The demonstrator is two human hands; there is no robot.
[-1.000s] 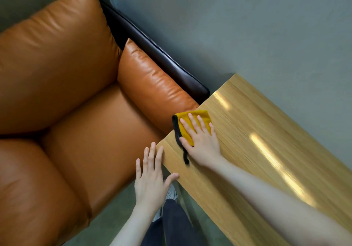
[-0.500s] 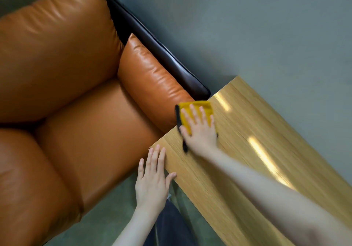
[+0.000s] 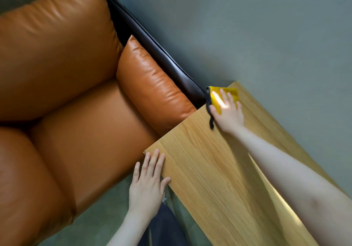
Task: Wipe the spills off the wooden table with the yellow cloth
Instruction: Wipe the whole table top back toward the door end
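Note:
The yellow cloth (image 3: 231, 93), with a black edge strip, lies at the far corner of the wooden table (image 3: 213, 169). My right hand (image 3: 227, 112) presses flat on the cloth with fingers spread, covering most of it. My left hand (image 3: 147, 181) rests flat at the near left corner of the table, fingers apart, holding nothing. No spill is visible on the wood; only light glare shows.
An orange leather sofa (image 3: 76, 112) with a dark frame (image 3: 171, 63) stands against the table's left edge. A grey-green wall (image 3: 266, 36) runs behind the table. Green carpet (image 3: 106, 215) and my dark trouser leg (image 3: 163, 224) are below.
My right hand has slid the cloth along the table's left edge away from me to the far corner. My left hand has stayed at the near corner.

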